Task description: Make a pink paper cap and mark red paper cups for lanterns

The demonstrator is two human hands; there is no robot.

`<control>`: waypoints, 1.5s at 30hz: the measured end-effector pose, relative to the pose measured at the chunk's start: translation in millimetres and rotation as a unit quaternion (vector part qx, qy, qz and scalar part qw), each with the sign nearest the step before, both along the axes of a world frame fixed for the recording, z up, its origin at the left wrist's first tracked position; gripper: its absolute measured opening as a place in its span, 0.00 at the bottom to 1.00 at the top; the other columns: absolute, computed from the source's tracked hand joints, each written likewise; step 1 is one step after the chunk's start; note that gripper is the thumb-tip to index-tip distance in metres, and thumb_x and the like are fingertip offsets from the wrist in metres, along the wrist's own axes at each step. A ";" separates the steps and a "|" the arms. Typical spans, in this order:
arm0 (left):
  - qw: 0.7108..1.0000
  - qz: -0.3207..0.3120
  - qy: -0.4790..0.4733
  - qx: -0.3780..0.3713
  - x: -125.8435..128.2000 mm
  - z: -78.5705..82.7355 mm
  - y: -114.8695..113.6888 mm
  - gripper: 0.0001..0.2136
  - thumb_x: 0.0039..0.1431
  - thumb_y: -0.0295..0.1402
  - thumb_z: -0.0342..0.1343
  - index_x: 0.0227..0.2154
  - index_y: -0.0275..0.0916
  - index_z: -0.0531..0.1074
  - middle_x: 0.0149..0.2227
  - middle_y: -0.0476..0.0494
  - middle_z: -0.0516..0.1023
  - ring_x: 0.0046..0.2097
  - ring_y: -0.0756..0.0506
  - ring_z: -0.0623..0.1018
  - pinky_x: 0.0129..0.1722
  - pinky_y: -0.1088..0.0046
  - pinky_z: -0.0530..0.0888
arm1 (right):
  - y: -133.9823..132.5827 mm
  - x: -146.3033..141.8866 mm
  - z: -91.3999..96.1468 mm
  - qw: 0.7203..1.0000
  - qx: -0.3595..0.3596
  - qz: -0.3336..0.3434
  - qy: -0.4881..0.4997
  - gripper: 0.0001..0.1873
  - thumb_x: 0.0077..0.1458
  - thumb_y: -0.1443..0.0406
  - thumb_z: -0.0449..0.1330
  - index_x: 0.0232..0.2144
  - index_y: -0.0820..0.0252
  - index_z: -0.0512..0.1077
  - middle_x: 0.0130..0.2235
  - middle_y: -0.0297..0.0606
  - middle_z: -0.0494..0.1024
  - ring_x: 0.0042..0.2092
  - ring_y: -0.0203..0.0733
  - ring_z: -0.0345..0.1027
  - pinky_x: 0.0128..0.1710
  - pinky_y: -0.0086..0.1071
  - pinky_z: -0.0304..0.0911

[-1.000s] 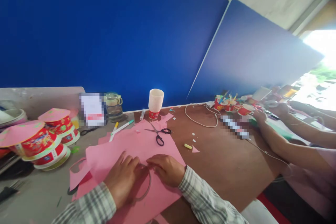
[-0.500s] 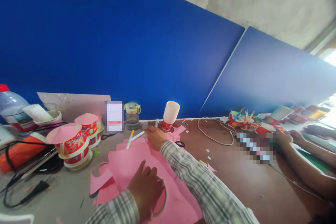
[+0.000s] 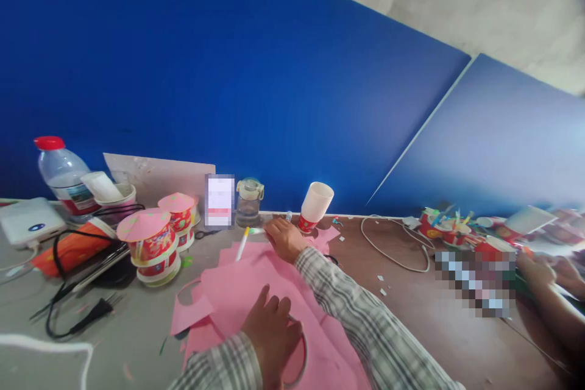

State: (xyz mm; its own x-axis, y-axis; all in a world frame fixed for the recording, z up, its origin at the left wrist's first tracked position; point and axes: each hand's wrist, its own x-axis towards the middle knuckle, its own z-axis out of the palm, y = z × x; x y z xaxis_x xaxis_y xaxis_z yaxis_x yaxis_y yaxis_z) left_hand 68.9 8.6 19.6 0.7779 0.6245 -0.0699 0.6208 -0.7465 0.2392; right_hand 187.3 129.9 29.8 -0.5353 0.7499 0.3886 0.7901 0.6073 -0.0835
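Pink paper [image 3: 247, 283] lies in overlapping sheets on the desk in front of me. Over it my left hand [image 3: 274, 332] bends its fingers onto a thin grey ring-shaped rim [image 3: 305, 356], partly covered by the hand; pink shows inside it. At the far edge of the paper, my right hand [image 3: 282, 237] closes its fingertips at the end of a white marker with a green part [image 3: 256, 231]. A yellow-and-white marker [image 3: 243, 244] lies just left of it. Behind the right hand stands a white paper cup [image 3: 317, 200] stacked on a red one.
Pink-roofed paper-cup models [image 3: 148, 241], a water bottle [image 3: 66, 173] and a black plug [image 3: 94, 317] are at left. A glass jar [image 3: 249, 201] stands before the blue partition [image 3: 228, 73]. At right are a white cable [image 3: 388, 256] and a co-worker's hands [image 3: 543, 271].
The view has shifted left, so things appear further right. The white marker by my right hand now points more sideways, with less of it showing. My left hand stays on the ring.
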 end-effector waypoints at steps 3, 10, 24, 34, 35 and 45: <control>0.998 -0.052 0.030 -0.010 -6.5 1.3 0.6 0.21 0.36 0.38 0.57 0.40 0.44 0.68 0.40 0.34 0.72 0.41 0.31 0.67 0.47 0.40 0.52 | -20.1 8.5 2.6 0.999 0.008 -0.011 0.049 0.11 0.58 0.66 0.48 0.41 0.63 0.66 0.35 0.42 0.76 0.35 0.41 0.68 0.34 0.29 0.61; 0.996 -0.059 0.062 -0.029 -10.2 9.5 -0.1 0.30 0.28 0.43 0.59 0.42 0.46 0.63 0.41 0.32 0.70 0.43 0.29 0.66 0.46 0.39 0.49 | -29.9 14.7 2.9 0.985 0.012 -0.025 0.169 0.08 0.55 0.66 0.52 0.37 0.61 0.68 0.29 0.37 0.75 0.29 0.38 0.65 0.29 0.26 0.56; 0.994 -0.070 0.056 -0.056 -13.9 20.0 3.8 0.35 0.26 0.47 0.58 0.45 0.46 0.61 0.39 0.37 0.65 0.40 0.31 0.63 0.41 0.52 0.58 | -133.0 57.5 22.5 0.818 -0.065 -0.121 0.558 0.02 0.51 0.65 0.54 0.28 0.57 0.65 0.21 0.28 0.67 0.23 0.34 0.62 0.24 0.25 0.60; 0.993 -0.086 0.070 -0.036 -15.1 19.5 6.5 0.35 0.29 0.50 0.56 0.47 0.50 0.58 0.40 0.40 0.63 0.40 0.35 0.62 0.38 0.57 0.61 | -242.2 59.8 -3.6 0.831 -0.279 -0.031 0.480 0.06 0.48 0.67 0.58 0.31 0.55 0.74 0.26 0.37 0.79 0.26 0.41 0.71 0.26 0.29 0.66; 0.993 -0.089 0.073 -0.033 -15.3 19.9 6.7 0.35 0.30 0.50 0.55 0.47 0.50 0.57 0.41 0.40 0.63 0.40 0.35 0.63 0.38 0.57 0.61 | -243.7 55.3 -3.2 0.853 -0.275 -0.024 0.443 0.07 0.48 0.68 0.58 0.31 0.54 0.73 0.27 0.37 0.79 0.27 0.41 0.71 0.28 0.30 0.66; 0.990 -0.098 0.095 -0.026 -14.6 21.2 7.4 0.35 0.31 0.49 0.55 0.48 0.51 0.55 0.41 0.41 0.62 0.40 0.36 0.63 0.37 0.58 0.59 | -242.8 34.3 -19.2 0.944 -0.211 0.000 0.253 0.13 0.52 0.65 0.53 0.38 0.39 0.67 0.28 0.34 0.78 0.30 0.46 0.72 0.33 0.39 0.67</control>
State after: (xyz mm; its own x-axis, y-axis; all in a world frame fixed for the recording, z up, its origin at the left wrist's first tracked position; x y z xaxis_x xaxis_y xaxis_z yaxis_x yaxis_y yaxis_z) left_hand 54.3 16.0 40.8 0.8535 0.4541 -0.2555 0.5024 -0.8472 0.1728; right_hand 221.6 -113.0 10.6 -0.3617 0.8950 0.2609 0.5847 0.4357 -0.6843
